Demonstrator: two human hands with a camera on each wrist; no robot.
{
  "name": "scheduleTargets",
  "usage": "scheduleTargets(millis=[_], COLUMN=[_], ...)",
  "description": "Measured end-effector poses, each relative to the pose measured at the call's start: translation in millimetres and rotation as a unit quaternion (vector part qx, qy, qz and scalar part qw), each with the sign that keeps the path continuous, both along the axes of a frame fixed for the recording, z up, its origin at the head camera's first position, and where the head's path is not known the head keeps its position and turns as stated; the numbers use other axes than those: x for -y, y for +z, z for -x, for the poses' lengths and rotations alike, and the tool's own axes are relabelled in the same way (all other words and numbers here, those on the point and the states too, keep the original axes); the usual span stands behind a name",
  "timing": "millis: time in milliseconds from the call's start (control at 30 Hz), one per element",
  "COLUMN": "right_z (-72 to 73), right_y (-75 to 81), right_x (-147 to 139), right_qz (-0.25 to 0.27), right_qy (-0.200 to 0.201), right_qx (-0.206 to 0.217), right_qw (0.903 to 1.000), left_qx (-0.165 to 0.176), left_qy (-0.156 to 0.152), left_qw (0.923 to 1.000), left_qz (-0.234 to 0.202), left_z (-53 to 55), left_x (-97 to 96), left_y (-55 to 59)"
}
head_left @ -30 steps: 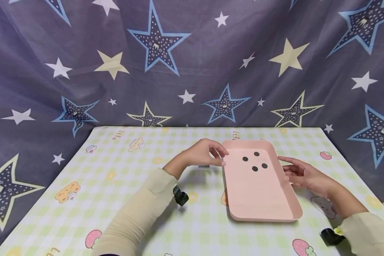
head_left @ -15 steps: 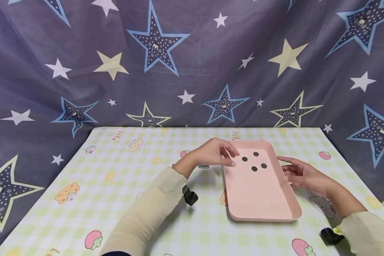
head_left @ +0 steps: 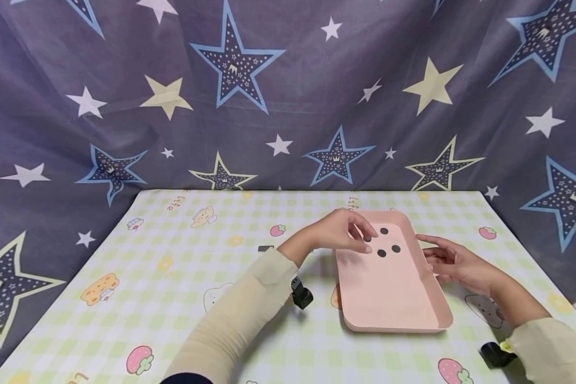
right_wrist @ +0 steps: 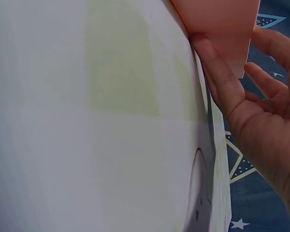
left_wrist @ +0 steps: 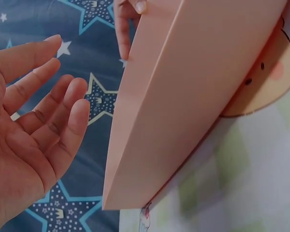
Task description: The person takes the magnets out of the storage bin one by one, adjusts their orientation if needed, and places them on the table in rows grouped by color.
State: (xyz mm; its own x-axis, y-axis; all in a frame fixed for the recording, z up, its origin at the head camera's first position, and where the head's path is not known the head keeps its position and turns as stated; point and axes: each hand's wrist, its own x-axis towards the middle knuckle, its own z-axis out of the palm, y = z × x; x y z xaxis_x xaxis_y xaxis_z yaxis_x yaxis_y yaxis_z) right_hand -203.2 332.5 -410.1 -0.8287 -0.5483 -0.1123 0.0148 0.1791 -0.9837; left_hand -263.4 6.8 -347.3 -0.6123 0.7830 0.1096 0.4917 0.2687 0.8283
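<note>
A pink rectangular tray (head_left: 389, 298) lies on the checked tablecloth, right of the middle in the head view. Several small black discs (head_left: 396, 248) are on its floor, toward the far end. My left hand (head_left: 341, 232) hovers over the tray's left side, close to the discs and overlapping one. Its fingers (left_wrist: 72, 118) are loosely bent, with nothing between them in the left wrist view. At the tray's right wall is my right hand (head_left: 461, 266), its fingertips touching the outside. The right wrist view has a finger (right_wrist: 222, 77) against the pink wall, low near the cloth.
A small dark flat strip (head_left: 266, 248) lies on the tablecloth (head_left: 182, 330), left of the left wrist and partly covered by the arm. Behind the table hangs a dark curtain (head_left: 288, 106) with stars. Black wrist cameras (head_left: 301, 294) jut out below both sleeves.
My left hand has moved right, from the tray's left rim to over the tray near the discs. The dark strip has come into view behind it. The right hand, tray and discs stay put.
</note>
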Motion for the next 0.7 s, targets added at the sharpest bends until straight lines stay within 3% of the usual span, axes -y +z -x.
scheduleTargets(millis=[267,700], right_z=[0.1,-0.1], right_y=[0.4,0.9], right_x=[0,1], right_qz=[-0.009,-0.012], right_qy=[-0.005,-0.008], right_qx=[0.004,0.006], right_qw=[0.9999,0.9999], left_qx=[0.010,0.067], left_qy=[0.002,-0.009], left_qw=[0.9998,0.9977], left_qz=[0.018,-0.001], left_z=[2.8,12.6], left_x=[-17.2,-38.4], left_y=[-3.3,-4.1])
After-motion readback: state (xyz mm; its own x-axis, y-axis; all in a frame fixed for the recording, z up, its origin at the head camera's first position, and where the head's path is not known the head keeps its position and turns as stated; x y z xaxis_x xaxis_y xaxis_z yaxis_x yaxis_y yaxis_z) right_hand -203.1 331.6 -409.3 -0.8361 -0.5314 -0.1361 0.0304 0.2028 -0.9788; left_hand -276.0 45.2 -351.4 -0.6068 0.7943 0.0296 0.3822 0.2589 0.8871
